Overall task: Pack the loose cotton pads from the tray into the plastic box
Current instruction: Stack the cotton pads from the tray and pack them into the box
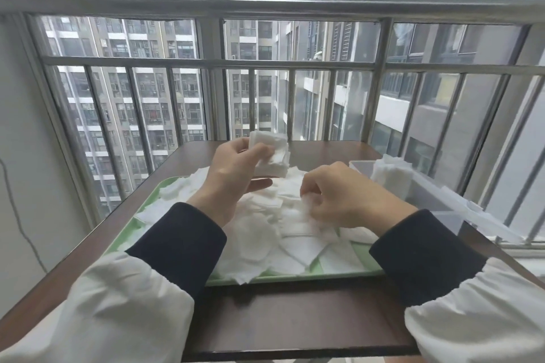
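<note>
A pale green tray (pixel 295 275) lies on the dark wooden table, heaped with several loose white cotton pads (pixel 298 244). My left hand (pixel 236 174) is raised above the tray's far side and grips a squared stack of pads (pixel 274 156) between thumb and fingers. My right hand (pixel 345 197) is down in the heap with its fingers curled, pinching loose pads. The clear plastic box (pixel 433 200) stands to the right of the tray, with a bundle of pads (pixel 390 174) standing in its far end.
The table (pixel 295 318) ends close to me and butts against a window with metal railing bars (pixel 292 103) behind. A clear lid or wrapper (pixel 483 221) lies at the box's right side near the sill. A wall with a hanging cable is at the left.
</note>
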The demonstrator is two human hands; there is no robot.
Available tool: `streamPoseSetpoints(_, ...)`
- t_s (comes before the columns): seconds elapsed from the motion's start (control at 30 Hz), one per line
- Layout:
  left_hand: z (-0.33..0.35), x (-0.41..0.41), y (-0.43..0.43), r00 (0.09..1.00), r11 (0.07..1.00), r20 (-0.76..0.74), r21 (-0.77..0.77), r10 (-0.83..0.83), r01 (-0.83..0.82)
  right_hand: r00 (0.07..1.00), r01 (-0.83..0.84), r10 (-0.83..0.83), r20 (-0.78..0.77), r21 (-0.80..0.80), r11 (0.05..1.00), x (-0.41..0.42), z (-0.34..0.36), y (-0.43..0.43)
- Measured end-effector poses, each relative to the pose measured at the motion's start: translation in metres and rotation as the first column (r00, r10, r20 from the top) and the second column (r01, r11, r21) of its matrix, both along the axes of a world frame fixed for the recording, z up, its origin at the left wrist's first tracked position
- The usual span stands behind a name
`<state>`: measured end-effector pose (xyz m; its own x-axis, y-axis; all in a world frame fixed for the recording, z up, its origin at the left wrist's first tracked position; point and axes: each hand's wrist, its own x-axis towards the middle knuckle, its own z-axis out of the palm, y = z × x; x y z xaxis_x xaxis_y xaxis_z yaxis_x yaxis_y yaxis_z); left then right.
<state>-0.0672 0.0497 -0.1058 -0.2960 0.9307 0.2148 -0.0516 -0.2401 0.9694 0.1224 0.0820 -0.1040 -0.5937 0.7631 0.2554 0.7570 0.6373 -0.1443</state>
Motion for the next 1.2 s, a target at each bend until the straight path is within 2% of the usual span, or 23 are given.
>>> streamPoseSetpoints(0.1, 0.000, -0.001, -0.001, 1.000, 1.000, 0.006, 0.009, 0.018, -0.018, 0.984, -0.037, 0.034, -0.177, -0.012, 0.999, 0.007, 0.015, 0.004)
streamPoseSetpoints(0.2, -0.001, 0.000, -0.001, 0.999, 0.999, 0.013, 0.010, 0.032, -0.032, 0.920, -0.084, 0.037, -0.391, -0.103, 0.991, 0.008, 0.033, 0.009)
streamPoseSetpoints(0.27, -0.002, 0.002, -0.001, 0.999, 0.999, 0.030, 0.003, 0.042, -0.042, 0.820, -0.167, -0.011, -0.573, -0.257, 0.952, 0.004, 0.041, 0.011)
streamPoseSetpoints(0.37, -0.002, 0.002, 0.000, 0.997, 0.998, 0.039, 0.004, 0.070, -0.070, 0.661, -0.345, -0.141, -0.737, -0.465, 0.815, -0.006, 0.037, 0.012)
streamPoseSetpoints(0.43, -0.002, 0.001, 0.000, 0.996, 0.996, 0.039, 0.012, 0.082, -0.083, 0.576, -0.402, -0.240, -0.781, -0.527, 0.749, -0.012, 0.027, 0.012)
streamPoseSetpoints(0.63, -0.002, 0.002, -0.001, 0.992, 0.992, 0.020, 0.035, 0.121, -0.121, 0.320, -0.441, -0.397, -0.860, -0.506, 0.741, -0.019, 0.007, 0.013)
streamPoseSetpoints(0.73, -0.003, 0.006, -0.002, 0.993, 0.992, -0.010, 0.027, 0.120, -0.120, 0.261, -0.532, -0.406, -0.876, -0.482, 0.696, -0.019, 0.006, 0.010)
streamPoseSetpoints(0.9, -0.003, 0.007, -0.005, 0.986, 0.988, -0.084, 0.064, 0.144, -0.139, 0.164, -0.604, -0.353, -0.921, -0.376, 0.703, -0.016, 0.010, 0.007)
streamPoseSetpoints(1.2, -0.002, 0.011, -0.009, 0.990, 0.995, -0.129, 0.087, 0.055, -0.044, 0.068, -0.779, -0.327, -0.942, -0.255, 0.573, -0.014, 0.013, 0.002)
